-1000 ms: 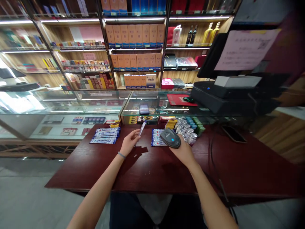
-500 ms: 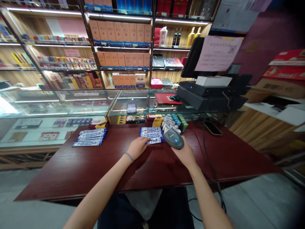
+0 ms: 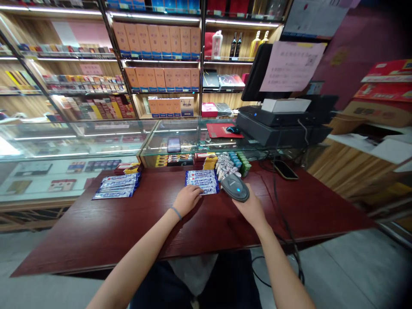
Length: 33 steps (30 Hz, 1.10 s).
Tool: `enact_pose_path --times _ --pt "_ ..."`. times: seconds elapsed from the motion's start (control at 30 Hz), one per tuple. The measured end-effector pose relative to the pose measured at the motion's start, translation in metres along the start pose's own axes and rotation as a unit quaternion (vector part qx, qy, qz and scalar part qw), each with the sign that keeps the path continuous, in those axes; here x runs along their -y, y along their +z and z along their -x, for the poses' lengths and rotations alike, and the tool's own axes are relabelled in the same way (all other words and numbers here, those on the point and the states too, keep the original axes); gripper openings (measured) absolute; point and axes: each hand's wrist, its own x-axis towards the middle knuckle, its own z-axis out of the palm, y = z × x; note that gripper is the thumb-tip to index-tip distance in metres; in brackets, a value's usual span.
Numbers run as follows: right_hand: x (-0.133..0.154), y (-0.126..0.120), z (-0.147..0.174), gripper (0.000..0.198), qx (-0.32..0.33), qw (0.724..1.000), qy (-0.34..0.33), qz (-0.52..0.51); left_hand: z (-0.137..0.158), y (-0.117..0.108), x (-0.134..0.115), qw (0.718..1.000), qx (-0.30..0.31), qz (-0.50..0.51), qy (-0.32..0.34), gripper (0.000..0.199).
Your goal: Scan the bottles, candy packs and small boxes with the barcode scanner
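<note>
Several blue-and-white snack packets (image 3: 202,178) lie overlapping on the dark red desk in front of me. My left hand (image 3: 187,200) is at their near left corner, its bent fingers closed on the end of the nearest packet. In my right hand (image 3: 253,209) is a dark grey barcode scanner (image 3: 235,187) with a blue light on top; its head is just right of the packets. My right fingers are largely hidden beneath it. Behind stand stacked dark red and yellow packs (image 3: 206,161), silver-topped small items (image 3: 227,165) and green ones (image 3: 244,163).
More blue-and-white packets (image 3: 117,186) lie on the desk's left side. A phone (image 3: 286,170) and the cable (image 3: 279,201) are at the right. A glass counter (image 3: 193,133) borders the far edge, carrying a monitor (image 3: 257,73) and a mouse (image 3: 233,129).
The view has shifted slightly, so the shelves and desk sit a little further left. Both hands stay nearly where they were, with the scanner still over the desk beside the packets.
</note>
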Motion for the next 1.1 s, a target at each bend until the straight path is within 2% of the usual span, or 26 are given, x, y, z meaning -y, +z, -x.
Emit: enact_pose_path --times 0.37,0.57,0.73,0.87,1.1 --pt "0.001 0.004 0.000 0.033 0.000 0.999 -0.008 0.040 -0.001 0.001 0.000 1.000 -0.015 -0.014 -0.008 0.026" --pt "0.021 0.022 -0.001 0.041 -0.007 0.998 -0.032 0.062 0.001 -0.024 0.010 0.996 -0.081 -0.007 -0.040 0.027" --pt "0.045 0.046 -0.006 0.036 0.010 0.996 -0.072 0.044 0.029 -0.061 0.042 0.988 -0.127 -0.029 -0.078 0.028" --pt "0.063 0.067 -0.012 0.031 0.016 0.994 -0.101 0.024 0.068 -0.088 0.082 0.976 -0.156 -0.067 -0.133 0.031" --pt "0.095 0.106 -0.021 0.033 0.075 0.986 -0.146 0.000 0.137 -0.128 0.151 0.949 -0.168 -0.142 -0.227 0.031"
